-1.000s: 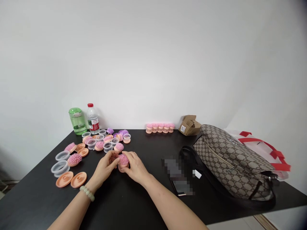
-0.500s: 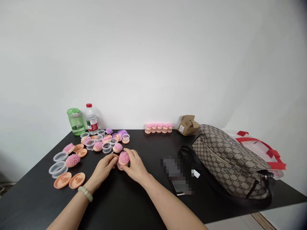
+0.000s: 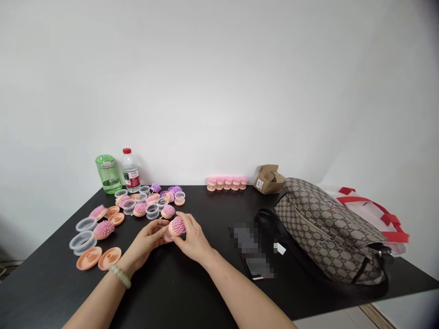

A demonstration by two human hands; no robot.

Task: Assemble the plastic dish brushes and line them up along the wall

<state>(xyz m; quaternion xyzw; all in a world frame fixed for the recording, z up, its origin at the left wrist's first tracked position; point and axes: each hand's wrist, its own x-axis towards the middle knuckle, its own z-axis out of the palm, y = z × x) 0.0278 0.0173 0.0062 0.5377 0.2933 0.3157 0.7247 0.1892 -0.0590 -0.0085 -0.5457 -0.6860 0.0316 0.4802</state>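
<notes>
A round pink-bristled scalp brush [image 3: 178,226] is held above the black table, tilted with its bristles to the right. Around its bristled head, the fingers of my right hand [image 3: 192,237] are closed. My left hand [image 3: 148,241], with a beaded bracelet at the wrist, grips the brush's translucent lower part from the left; its fingertips partly hide that part. Just behind the hands lies another pink brush head [image 3: 168,211]. To the left are a clear ring [image 3: 82,242], an orange disc [image 3: 109,258] and a larger pink brush head [image 3: 104,229].
Several assembled pink brushes [image 3: 227,183] stand in a row by the wall. A green bottle [image 3: 109,174] and a red-capped water bottle [image 3: 131,172] stand back left. To the right are a torn cardboard box [image 3: 268,179], a partly blurred phone [image 3: 253,256] and a patterned bag [image 3: 329,228].
The brush has been lifted slightly and tipped to the right. My left hand has moved in, its fingers now round the lower part of the brush.
</notes>
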